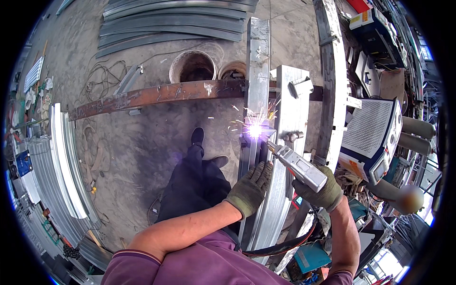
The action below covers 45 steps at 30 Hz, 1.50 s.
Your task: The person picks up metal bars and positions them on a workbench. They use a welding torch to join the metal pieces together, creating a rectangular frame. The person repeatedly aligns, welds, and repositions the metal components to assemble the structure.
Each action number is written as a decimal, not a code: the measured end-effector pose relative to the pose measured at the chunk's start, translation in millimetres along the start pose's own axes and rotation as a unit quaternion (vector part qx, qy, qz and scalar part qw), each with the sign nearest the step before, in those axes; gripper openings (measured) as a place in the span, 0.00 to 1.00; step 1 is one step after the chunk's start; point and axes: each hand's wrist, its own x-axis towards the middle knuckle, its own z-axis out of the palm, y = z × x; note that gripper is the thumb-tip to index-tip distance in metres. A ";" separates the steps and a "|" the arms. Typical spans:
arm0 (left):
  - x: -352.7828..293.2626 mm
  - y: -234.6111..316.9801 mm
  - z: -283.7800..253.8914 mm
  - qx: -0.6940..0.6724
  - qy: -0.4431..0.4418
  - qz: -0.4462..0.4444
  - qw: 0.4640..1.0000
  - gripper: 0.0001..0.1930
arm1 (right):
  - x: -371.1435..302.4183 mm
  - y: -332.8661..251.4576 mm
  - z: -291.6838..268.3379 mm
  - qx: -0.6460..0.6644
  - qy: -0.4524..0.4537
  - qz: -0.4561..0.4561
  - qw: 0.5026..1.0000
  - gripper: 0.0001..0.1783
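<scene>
My right hand [325, 194], in a dark green work glove, is wrapped round the rear of a grey handheld welding gun [300, 166]. The gun's nozzle points up and left at a bright arc with flying sparks. That glare sits on a long galvanized steel tube [258, 71] and hides the exact contact point. My left hand [249, 191], gloved alike, rests on the metal profile just nearer to me than the arc. Its fingers are stretched out and it grips nothing. A dark cable runs beneath my right forearm.
A rusty beam [156, 96] crosses under the steel tube. To its right lies a wider steel profile [293, 104] with a small metal piece [293, 136] on it. Beyond the beam stands a round bucket [192, 66]. A white-and-blue machine [373, 128] is at the right. Metal strips [171, 26] lie far off.
</scene>
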 end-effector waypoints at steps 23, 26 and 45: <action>1.1 0.3 5.0 0.016 -0.018 0.000 1.000 0.44 | -6.9 -7.9 -2.5 0.057 -0.010 0.074 0.996 0.16; 0.4 0.2 5.1 0.013 -0.010 0.001 1.000 0.47 | -10.2 -3.6 -1.6 0.049 -0.020 0.090 0.995 0.16; 0.4 -1.5 10.9 0.015 0.029 -0.001 0.999 0.40 | -46.6 -17.2 4.9 0.057 0.014 0.093 0.994 0.16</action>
